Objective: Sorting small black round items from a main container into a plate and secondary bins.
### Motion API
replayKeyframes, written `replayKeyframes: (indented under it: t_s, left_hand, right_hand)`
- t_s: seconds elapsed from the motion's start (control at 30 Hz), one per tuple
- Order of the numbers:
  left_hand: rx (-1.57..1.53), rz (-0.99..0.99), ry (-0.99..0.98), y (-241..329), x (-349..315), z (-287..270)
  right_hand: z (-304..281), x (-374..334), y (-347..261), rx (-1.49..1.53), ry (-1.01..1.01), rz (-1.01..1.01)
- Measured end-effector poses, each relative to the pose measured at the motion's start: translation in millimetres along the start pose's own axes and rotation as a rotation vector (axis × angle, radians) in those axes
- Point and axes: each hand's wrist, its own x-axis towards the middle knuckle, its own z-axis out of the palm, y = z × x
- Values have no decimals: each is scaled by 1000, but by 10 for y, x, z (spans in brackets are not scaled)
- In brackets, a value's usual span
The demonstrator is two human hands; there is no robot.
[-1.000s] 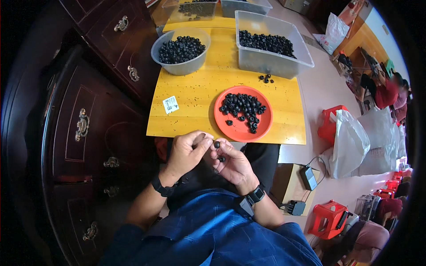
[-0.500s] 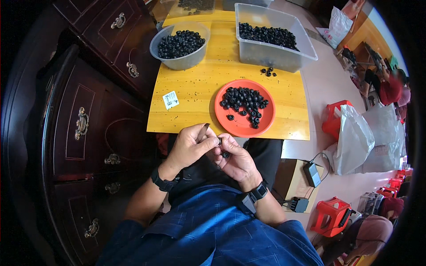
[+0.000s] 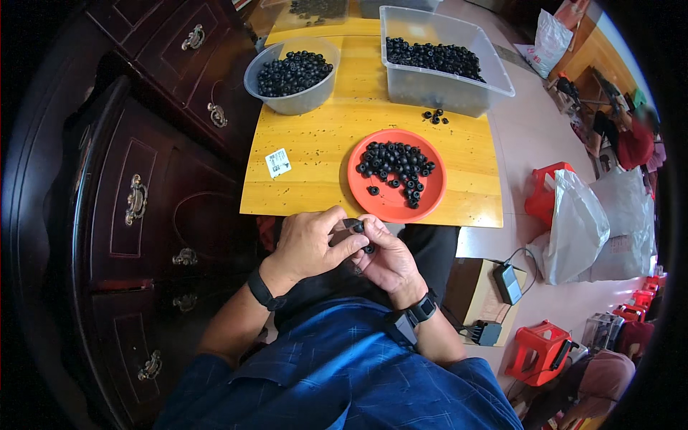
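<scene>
My left hand [image 3: 307, 245] is closed on a small dark blade [image 3: 349, 223], its tip at a small black ring-shaped piece [image 3: 359, 227]. That piece is pinched between the thumb and fingers of my right hand [image 3: 393, 264]. A second black piece [image 3: 368, 249] shows lower in the right palm. Both hands meet just off the table's near edge, above my lap. Beyond them, a red-orange plate [image 3: 358, 195] carries many such black pieces [image 3: 396, 159].
On the yellow table [image 3: 308, 179] stand a round clear bowl [image 3: 290, 106] and a rectangular clear bin [image 3: 430, 95], both with black pieces. A white label [image 3: 277, 163] and loose pieces [image 3: 435, 116] lie there. Dark drawers [image 3: 143, 186] flank my left; red stools [image 3: 541, 351], bags and people are right.
The blade has swung from pointing up beside my left fingers to the black piece in my right hand. Both hands stay close together; the view has shifted slightly.
</scene>
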Motion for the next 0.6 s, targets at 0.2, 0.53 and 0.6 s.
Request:
replayKeyframes:
  t_s: [0.2, 0.53, 0.6]
  left_hand:
    - [40, 54, 58, 10, 15, 79]
    - [54, 80, 40, -5, 26, 131]
    - [52, 79, 42, -18, 12, 144]
  right_hand:
    - [-60, -5, -10, -6, -12, 10]
    - [-105, -11, 22, 12, -9, -23]
    - [-92, -4, 13, 2, -15, -34]
